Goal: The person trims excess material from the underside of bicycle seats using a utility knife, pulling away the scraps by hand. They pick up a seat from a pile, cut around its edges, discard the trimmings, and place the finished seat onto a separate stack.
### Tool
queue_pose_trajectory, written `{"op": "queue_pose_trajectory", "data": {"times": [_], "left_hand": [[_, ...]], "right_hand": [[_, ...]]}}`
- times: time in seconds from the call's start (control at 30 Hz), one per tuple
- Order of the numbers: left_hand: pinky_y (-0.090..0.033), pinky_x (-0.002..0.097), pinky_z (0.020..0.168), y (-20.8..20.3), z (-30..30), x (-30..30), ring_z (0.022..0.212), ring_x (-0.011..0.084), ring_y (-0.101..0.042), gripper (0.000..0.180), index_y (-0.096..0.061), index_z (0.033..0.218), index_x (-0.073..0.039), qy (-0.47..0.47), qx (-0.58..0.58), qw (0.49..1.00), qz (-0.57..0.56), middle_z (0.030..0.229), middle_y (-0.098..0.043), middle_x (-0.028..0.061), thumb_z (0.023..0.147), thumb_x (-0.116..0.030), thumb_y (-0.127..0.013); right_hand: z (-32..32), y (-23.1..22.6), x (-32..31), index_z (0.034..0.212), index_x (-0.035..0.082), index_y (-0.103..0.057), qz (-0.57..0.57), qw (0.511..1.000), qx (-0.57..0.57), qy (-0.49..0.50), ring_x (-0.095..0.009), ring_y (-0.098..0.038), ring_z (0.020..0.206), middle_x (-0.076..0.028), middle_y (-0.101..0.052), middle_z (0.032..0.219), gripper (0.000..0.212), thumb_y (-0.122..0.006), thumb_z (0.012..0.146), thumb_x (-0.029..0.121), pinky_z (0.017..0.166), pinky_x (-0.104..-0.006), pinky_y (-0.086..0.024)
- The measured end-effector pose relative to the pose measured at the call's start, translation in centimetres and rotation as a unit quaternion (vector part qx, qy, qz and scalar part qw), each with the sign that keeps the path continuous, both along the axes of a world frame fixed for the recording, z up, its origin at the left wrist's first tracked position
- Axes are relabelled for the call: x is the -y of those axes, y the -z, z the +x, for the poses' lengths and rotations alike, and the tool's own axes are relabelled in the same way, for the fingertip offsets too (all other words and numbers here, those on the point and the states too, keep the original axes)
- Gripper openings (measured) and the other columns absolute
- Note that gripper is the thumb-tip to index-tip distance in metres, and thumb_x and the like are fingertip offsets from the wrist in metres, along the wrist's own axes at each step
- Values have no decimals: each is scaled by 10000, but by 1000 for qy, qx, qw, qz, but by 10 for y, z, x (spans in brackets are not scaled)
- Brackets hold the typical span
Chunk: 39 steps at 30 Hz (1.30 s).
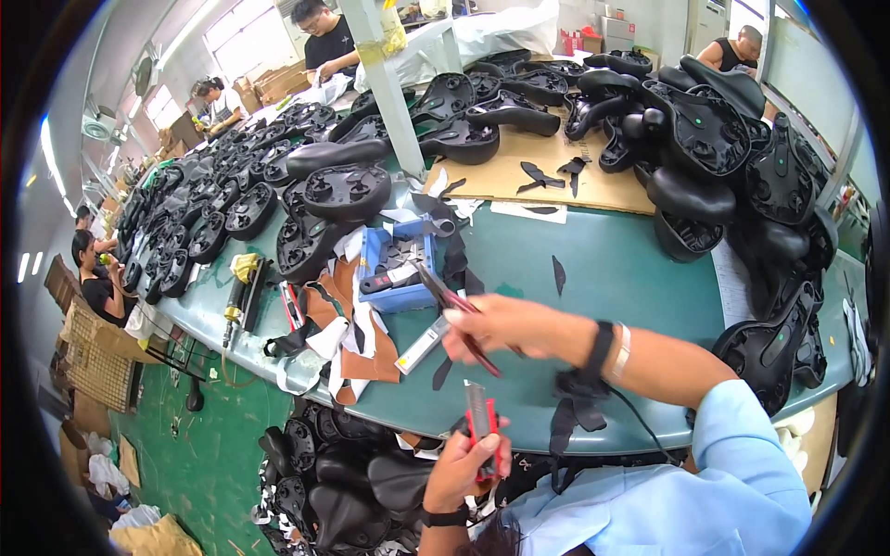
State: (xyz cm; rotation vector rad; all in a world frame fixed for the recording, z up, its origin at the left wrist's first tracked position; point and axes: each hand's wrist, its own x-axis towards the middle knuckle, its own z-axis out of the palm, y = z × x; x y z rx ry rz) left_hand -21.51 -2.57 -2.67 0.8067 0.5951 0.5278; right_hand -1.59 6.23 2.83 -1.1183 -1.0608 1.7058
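In my left hand [456, 471], near the table's front edge, is a red snap-off utility knife [483, 424]; its segmented blade points up and away from me. Over the table, my right hand [514, 326] is closed round red-handled pliers [443, 289], whose dark jaws point to the far left, close to a blue plastic bin [400, 298]. Grey and black pieces, too jumbled to name, lie in the bin. A slim white case [423, 346] with a yellow end rests beside it, partly under the pliers. Dark scraps [559, 275] are on the green tabletop.
Black bicycle saddles [697, 125] are piled at the right, more [250, 211] spread along the left, others [348, 505] below the table edge. A metal post [389, 93] rises midway. An air tool [239, 292] and brown offcuts [363, 350] lie left. Several people work farther off.
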Motion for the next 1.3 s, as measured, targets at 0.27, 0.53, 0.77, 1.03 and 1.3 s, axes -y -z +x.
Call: {"op": "queue_pose_trajectory", "data": {"times": [0.27, 0.53, 0.77, 1.03, 1.3], "left_hand": [[-478, 286, 657, 8, 10, 12, 725, 170, -582, 309, -461, 1188, 16, -35, 43, 998, -29, 826, -580, 94, 948, -167, -526], [-240, 461, 1116, -25, 104, -9, 1377, 267, -279, 632, -328, 1387, -76, -212, 154, 949, 175, 1473, -325, 94, 959, -540, -371], [-218, 420, 1123, -10, 154, 41, 1391, 338, -241, 759, -176, 1457, 28, 69, -119, 914, 381, 1453, -286, 256, 876, -262, -569], [-391, 377, 942, -33, 182, 88, 1058, 259, -518, 389, -601, 1162, -51, 484, -97, 783, 380, 1126, -596, 151, 819, -233, -620], [-419, 366, 969, -45, 205, 22, 1139, 227, -529, 514, -414, 1313, 46, 104, -25, 970, 217, 1252, -533, 164, 917, -261, -530]], "right_hand": [[63, 42, -28, 868, 33, -587, 14, 951, 308, 33, -178, -562, 645, -79, -582, 764, 338, -566, 884, 370, 535, -363, -426], [36, -16, 99, 1159, 15, -483, 284, 945, 153, 46, -294, -559, 1041, -109, -552, 1121, 400, -591, 909, 307, 889, -384, -442], [115, -21, 290, 1178, 62, -510, 26, 926, 158, 341, -101, -599, 680, -1, -574, 808, 416, -668, 871, 293, 582, -258, -480], [174, 27, 428, 884, 62, -516, 62, 565, 310, 762, -73, -416, 718, 36, -436, 808, 263, -745, 774, 131, 640, -233, -369], [184, 39, 382, 970, 48, -478, 36, 742, 239, 625, -110, -428, 838, 3, -442, 882, 388, -749, 766, 236, 752, -241, -382]]}}
